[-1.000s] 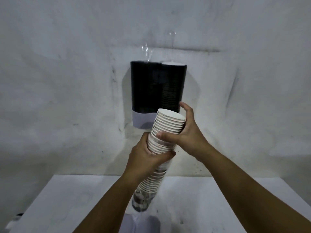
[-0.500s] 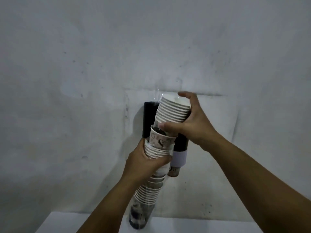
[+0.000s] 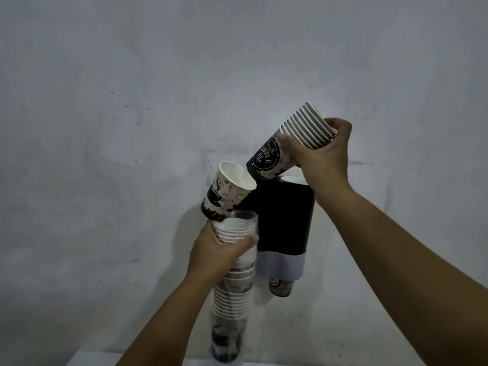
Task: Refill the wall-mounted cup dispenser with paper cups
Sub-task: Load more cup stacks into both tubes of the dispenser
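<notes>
A black cup dispenser (image 3: 284,220) with a pale lower band hangs on the wall, and one cup (image 3: 281,287) pokes out of its bottom. My right hand (image 3: 320,154) grips a short stack of paper cups (image 3: 293,138), tilted with its base pointing down-left, just above the dispenser's open top. My left hand (image 3: 220,250) holds a long stack of cups in a clear plastic sleeve (image 3: 231,294) to the left of the dispenser. That stack's top cup (image 3: 228,192) sticks up, tilted right.
A plain grey wall (image 3: 132,101) fills the view. A white table edge (image 3: 87,360) shows at the bottom, below the sleeved stack.
My right hand has pulled the short stack free of the long one and lifted it up and right, tilting it above the dispenser. The view has tilted upward.
</notes>
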